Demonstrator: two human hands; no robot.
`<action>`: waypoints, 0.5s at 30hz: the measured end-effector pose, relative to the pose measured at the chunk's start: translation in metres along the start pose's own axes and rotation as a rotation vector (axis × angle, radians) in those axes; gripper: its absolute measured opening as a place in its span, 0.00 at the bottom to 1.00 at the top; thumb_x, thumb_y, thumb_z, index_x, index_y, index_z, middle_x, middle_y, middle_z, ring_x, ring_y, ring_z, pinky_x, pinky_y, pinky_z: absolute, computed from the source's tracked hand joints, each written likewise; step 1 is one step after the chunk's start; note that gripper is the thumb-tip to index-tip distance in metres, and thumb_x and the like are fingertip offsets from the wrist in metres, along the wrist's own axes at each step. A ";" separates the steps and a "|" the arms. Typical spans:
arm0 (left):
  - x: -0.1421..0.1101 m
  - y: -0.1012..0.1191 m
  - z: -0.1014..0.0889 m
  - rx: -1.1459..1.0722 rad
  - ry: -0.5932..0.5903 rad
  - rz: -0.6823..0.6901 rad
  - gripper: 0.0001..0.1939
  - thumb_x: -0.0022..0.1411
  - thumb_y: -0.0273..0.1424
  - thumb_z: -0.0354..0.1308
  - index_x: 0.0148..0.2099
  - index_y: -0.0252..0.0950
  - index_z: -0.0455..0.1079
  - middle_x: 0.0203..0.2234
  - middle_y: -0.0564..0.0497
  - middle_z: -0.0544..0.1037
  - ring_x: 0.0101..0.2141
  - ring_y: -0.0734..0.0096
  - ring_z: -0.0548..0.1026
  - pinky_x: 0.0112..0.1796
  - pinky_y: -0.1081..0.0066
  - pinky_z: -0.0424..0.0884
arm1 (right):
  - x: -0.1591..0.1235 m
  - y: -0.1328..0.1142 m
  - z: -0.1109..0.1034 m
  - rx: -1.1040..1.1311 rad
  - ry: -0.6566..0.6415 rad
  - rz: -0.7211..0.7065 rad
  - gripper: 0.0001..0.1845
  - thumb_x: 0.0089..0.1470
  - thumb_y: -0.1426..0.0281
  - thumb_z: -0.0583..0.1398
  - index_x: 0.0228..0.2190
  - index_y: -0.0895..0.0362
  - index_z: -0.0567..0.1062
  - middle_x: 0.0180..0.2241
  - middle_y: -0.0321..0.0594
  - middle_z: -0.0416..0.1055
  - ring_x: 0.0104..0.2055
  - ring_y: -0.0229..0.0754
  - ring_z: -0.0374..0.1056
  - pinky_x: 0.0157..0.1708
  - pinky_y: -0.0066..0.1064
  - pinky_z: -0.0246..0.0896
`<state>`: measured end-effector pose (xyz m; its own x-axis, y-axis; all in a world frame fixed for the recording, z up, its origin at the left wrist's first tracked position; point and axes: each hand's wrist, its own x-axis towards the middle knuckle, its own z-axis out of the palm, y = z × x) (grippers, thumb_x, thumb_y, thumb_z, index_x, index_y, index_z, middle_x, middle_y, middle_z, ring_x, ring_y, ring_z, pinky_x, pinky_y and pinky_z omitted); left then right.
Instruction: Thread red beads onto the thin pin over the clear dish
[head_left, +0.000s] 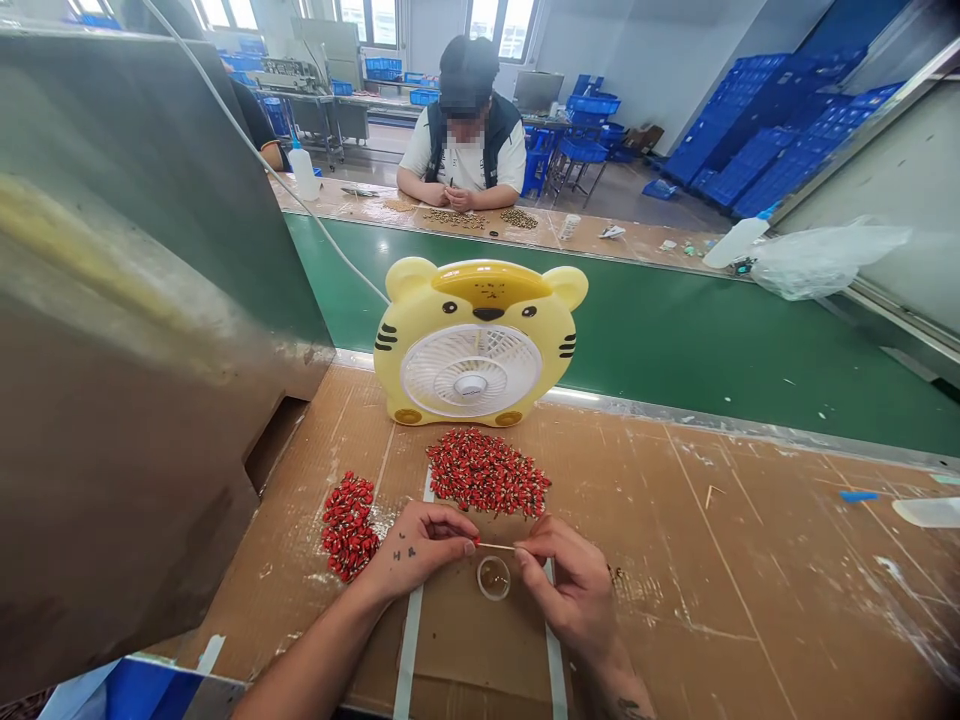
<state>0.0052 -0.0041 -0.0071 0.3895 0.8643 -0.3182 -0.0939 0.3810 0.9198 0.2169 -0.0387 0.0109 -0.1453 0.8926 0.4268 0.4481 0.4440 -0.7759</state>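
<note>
Our left hand [420, 548] and right hand [564, 580] pinch one thin wooden stick [496, 546] above one clear round cup [493, 578], near two heaps of red beads [487, 472].

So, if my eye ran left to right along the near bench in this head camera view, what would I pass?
Grey metal panel → smaller pile of red pieces → left hand → small clear cup → right hand → blue scrap → white plastic piece
</note>
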 end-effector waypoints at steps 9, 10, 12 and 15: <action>0.001 0.000 0.000 -0.077 -0.004 0.008 0.07 0.48 0.29 0.70 0.32 0.33 0.81 0.24 0.51 0.81 0.25 0.74 0.74 0.29 0.76 0.65 | -0.003 -0.003 0.003 -0.060 -0.003 -0.092 0.05 0.57 0.75 0.61 0.31 0.55 0.76 0.21 0.36 0.69 0.24 0.40 0.64 0.26 0.31 0.58; 0.001 -0.001 -0.001 -0.079 0.001 0.011 0.08 0.48 0.30 0.71 0.33 0.33 0.80 0.24 0.51 0.81 0.25 0.74 0.74 0.29 0.76 0.66 | -0.004 -0.004 0.003 -0.067 -0.004 -0.097 0.05 0.57 0.75 0.61 0.30 0.55 0.76 0.21 0.36 0.69 0.24 0.40 0.64 0.26 0.31 0.57; 0.001 -0.002 -0.002 -0.086 0.004 0.014 0.08 0.48 0.30 0.71 0.33 0.33 0.80 0.25 0.51 0.81 0.25 0.74 0.74 0.30 0.75 0.66 | -0.005 -0.004 0.003 -0.073 -0.007 -0.090 0.06 0.57 0.75 0.60 0.29 0.55 0.75 0.21 0.36 0.68 0.24 0.40 0.63 0.26 0.31 0.57; 0.001 -0.002 -0.002 -0.094 0.005 0.019 0.09 0.48 0.30 0.71 0.33 0.33 0.80 0.25 0.50 0.82 0.25 0.73 0.75 0.30 0.75 0.67 | -0.005 -0.005 -0.002 -0.068 -0.006 -0.068 0.08 0.59 0.74 0.59 0.28 0.55 0.74 0.22 0.36 0.68 0.25 0.40 0.63 0.26 0.31 0.56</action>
<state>0.0042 -0.0037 -0.0097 0.3822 0.8734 -0.3019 -0.1873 0.3931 0.9002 0.2170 -0.0452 0.0133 -0.1831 0.8610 0.4746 0.4956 0.4978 -0.7118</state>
